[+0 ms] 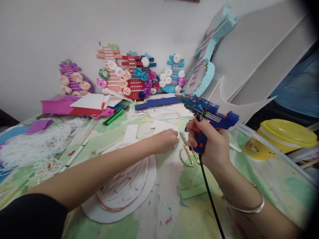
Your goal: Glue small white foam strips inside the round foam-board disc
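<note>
Straight ahead, we're facing a pale, plain wall (50,30), evenly and softly lit, with a brown edge (190,0) just peeking in at the very top. Below it, we've got a table wearing a green-and-white patterned covering (149,217). Over to our right, big white sheets (239,66) slant upward, and beyond them a blue shape (296,83) sits in shadow!

My left forearm (107,167) extends diagonally from lower left across the centre, with my left hand (169,141) back-up and its fingers (175,135) curled under, while my right forearm (245,194) slants from lower right to my right hand (214,142), wrapped in a grip with its dark-nailed thumb (206,124) uppermost.
</note>
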Demonstrator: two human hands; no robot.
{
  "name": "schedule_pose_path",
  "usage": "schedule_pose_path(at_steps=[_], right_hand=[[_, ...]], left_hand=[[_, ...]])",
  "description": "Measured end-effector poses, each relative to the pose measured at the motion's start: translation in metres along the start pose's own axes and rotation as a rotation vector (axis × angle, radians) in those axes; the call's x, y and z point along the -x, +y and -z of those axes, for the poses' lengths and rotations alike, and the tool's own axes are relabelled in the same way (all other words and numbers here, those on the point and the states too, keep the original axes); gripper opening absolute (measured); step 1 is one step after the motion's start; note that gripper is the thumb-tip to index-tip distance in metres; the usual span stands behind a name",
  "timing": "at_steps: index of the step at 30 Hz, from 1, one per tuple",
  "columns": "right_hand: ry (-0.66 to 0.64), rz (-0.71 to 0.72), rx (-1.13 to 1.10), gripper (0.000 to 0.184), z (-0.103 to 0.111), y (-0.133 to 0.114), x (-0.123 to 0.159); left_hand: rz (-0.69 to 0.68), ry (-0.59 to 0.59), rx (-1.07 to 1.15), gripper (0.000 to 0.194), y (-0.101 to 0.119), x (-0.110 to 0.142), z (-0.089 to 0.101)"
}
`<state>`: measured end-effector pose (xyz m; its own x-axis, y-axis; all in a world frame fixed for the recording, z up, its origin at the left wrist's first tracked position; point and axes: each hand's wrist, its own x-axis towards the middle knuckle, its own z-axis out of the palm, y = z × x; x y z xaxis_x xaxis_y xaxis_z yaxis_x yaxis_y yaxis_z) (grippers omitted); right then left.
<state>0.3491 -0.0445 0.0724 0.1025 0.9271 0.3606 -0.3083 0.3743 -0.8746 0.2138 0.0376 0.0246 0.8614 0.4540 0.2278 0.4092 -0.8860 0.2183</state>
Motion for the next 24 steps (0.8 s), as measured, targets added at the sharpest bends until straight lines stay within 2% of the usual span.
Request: schedule_pose_path(at_steps=[3,5,9,12,16,24], right_hand=[[0.007,-0.011,0.013,0.021,0.000,0.001,0.000],[0.007,-0.009,0.004,0.021,0.000,0.002,-0.001],[-0.065,-0.068,0.007,0.022,-0.002,0.005,0.002],[-0.182,-0.167,0.028,0.023,-0.007,0.009,0.009],[-0.319,-0.255,0.097,0.026,-0.013,0.018,0.022],[-0.382,-0.338,0.154,0.036,-0.014,0.027,0.029]], left_hand=[[0.040,0.100,0.099,0.021,0.002,0.011,0.008],[0.191,0.244,0.282,0.021,0.002,0.023,0.016],[0.582,0.578,0.952,0.021,0.005,0.057,0.034],[0.668,0.762,1.384,0.023,0.011,0.082,0.043],[0.660,0.830,1.587,0.025,0.023,0.104,0.046],[0.627,0.840,1.625,0.028,0.032,0.112,0.045]])
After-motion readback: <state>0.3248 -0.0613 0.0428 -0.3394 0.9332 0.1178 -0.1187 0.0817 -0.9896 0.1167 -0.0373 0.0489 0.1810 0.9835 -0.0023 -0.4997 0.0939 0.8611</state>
